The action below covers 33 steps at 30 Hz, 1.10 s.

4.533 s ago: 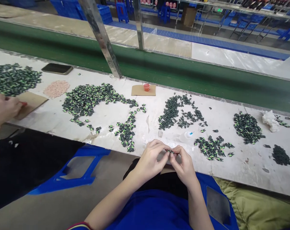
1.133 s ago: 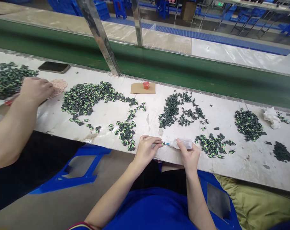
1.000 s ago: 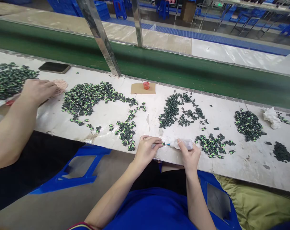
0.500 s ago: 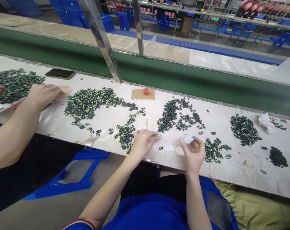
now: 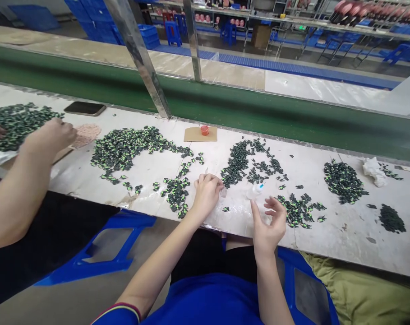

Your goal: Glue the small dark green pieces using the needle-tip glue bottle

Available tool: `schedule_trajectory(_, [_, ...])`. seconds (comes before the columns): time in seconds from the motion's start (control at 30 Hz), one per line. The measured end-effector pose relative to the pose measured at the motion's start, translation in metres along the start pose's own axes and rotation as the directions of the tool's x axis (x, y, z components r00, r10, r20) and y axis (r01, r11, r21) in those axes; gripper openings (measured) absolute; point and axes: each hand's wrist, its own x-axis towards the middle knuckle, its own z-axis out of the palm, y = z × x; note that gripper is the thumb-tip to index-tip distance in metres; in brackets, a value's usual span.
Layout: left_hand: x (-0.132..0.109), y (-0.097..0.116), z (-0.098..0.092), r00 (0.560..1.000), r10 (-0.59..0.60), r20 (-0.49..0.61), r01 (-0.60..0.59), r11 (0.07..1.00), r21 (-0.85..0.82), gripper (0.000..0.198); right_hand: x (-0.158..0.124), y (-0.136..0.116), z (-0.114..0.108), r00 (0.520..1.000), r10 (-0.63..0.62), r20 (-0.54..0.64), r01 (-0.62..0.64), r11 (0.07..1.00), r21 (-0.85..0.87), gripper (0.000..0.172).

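My right hand (image 5: 269, 221) is open, thumb and fingers apart, just in front of a small white bottle (image 5: 255, 192) with a blue tip. The bottle stands on the worktable, apart from the fingers. My left hand (image 5: 207, 193) is closed low over the table; a small clear, whitish bit (image 5: 223, 192) shows at its fingertips, too small to name. Between the hands lies a single dark piece with a green mark (image 5: 226, 209). Plain dark green pieces (image 5: 237, 162) are heaped beyond my hands. Green-marked pieces lie left (image 5: 176, 194) and right (image 5: 297, 211) of them.
A red cup (image 5: 205, 130) sits on cardboard (image 5: 191, 134) at the back. Another person's hand (image 5: 51, 137) works at the left, near a phone (image 5: 85, 108) and pinkish bits (image 5: 87, 134). A metal post (image 5: 144, 67) rises behind the table. Crumpled tissue (image 5: 374, 171) lies at the right.
My right hand has let go of the white bottle, which now stands on the table, and has drawn back towards me. My left hand has shifted slightly up and right.
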Motion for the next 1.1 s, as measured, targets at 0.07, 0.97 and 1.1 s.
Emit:
schedule_trajectory(0.07, [-0.002, 0.002, -0.001, 1.000, 0.028, -0.004, -0.028, 1.000, -0.001, 0.013, -0.005, -0.003, -0.001, 0.993, -0.038, 0.112, 0.038, 0.999, -0.004, 0.027])
schedule_trajectory(0.97, [-0.059, 0.002, -0.006, 0.983, 0.147, 0.106, -0.136, 0.985, -0.109, 0.013, -0.017, 0.010, 0.006, 0.832, 0.133, 0.539, -0.238, 0.963, 0.130, 0.017])
schedule_trajectory(1.1, [-0.057, 0.005, -0.006, 0.977, 0.184, 0.104, -0.162, 0.968, -0.192, 0.016, -0.019, 0.007, 0.006, 0.812, 0.120, 0.571, -0.249, 0.956, 0.153, 0.016])
